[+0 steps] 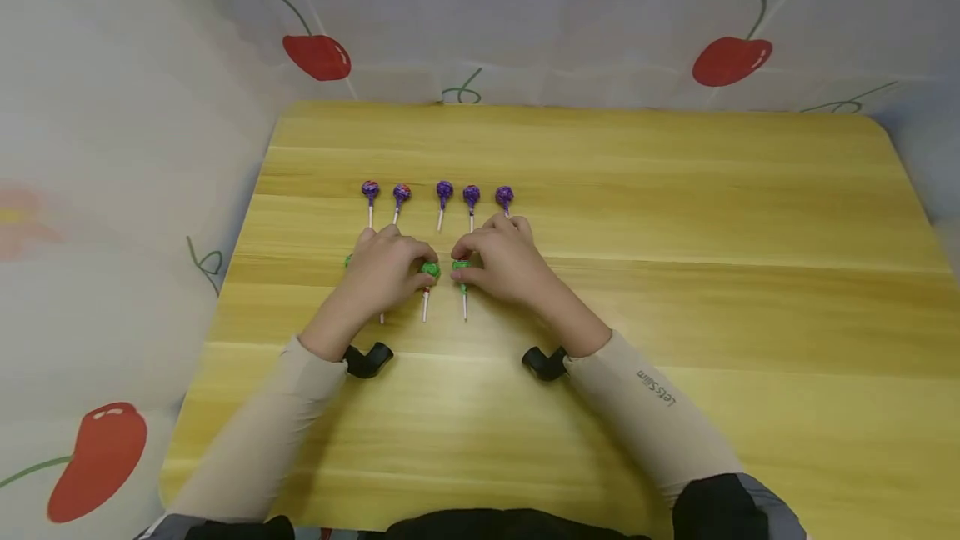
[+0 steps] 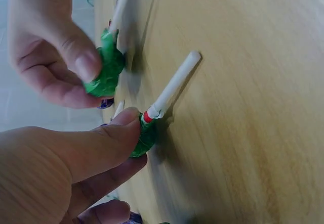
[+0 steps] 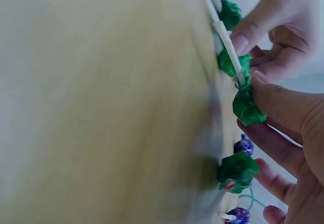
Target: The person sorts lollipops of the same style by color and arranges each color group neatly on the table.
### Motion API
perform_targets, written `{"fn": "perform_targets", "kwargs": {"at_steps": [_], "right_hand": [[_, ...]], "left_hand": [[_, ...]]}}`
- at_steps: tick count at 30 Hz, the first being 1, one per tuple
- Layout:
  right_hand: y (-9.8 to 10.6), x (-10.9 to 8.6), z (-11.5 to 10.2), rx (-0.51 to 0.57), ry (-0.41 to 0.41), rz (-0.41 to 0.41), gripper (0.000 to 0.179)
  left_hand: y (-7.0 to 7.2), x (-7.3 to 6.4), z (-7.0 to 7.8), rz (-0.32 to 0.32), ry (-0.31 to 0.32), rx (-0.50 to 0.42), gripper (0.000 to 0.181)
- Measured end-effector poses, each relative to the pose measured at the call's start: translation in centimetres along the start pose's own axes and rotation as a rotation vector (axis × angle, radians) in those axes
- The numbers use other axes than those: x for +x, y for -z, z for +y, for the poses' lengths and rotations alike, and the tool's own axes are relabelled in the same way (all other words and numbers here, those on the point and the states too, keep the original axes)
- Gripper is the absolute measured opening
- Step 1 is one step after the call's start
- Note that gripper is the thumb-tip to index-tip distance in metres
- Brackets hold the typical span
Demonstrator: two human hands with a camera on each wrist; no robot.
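My left hand [image 1: 384, 269] pinches a green-wrapped lollipop [image 1: 430, 270] by its candy head between thumb and fingers, with the white stick pointing toward me. Just to its right, my right hand [image 1: 497, 261] holds another green lollipop [image 1: 461, 265] the same way. In the left wrist view, the left hand's lollipop [image 2: 147, 139] has a red band at the top of its stick. Beneath the right hand, a further green lollipop [image 3: 238, 172] shows in the right wrist view; the hand hides it from the head view.
Several purple-wrapped lollipops [image 1: 445, 190] lie in a row beyond the hands, sticks toward me. Part of a green lollipop [image 1: 348, 261] shows left of the left hand. The wooden table [image 1: 712, 290] meets a cherry-print curtain [image 1: 570, 32] at the back.
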State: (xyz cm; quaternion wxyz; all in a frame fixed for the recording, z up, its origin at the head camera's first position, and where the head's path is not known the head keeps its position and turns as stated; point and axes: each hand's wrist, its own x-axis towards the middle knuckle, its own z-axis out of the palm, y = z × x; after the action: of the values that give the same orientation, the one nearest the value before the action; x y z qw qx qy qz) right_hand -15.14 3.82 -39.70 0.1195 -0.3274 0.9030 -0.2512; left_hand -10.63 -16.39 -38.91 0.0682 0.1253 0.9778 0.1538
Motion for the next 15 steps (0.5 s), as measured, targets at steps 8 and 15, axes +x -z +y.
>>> {"fn": "perform_targets", "kwargs": {"at_steps": [8,15], "right_hand": [[-0.58,0.04,0.02,-0.084,0.013,0.018,0.024],[-0.61,0.05,0.04,-0.091,0.038,0.033,0.023]], "left_hand": [[0.35,-0.04,-0.17,0.006,-0.023,0.008,0.023],[0.29,-0.04,-0.02,0.002,-0.017,0.016,0.021]]}}
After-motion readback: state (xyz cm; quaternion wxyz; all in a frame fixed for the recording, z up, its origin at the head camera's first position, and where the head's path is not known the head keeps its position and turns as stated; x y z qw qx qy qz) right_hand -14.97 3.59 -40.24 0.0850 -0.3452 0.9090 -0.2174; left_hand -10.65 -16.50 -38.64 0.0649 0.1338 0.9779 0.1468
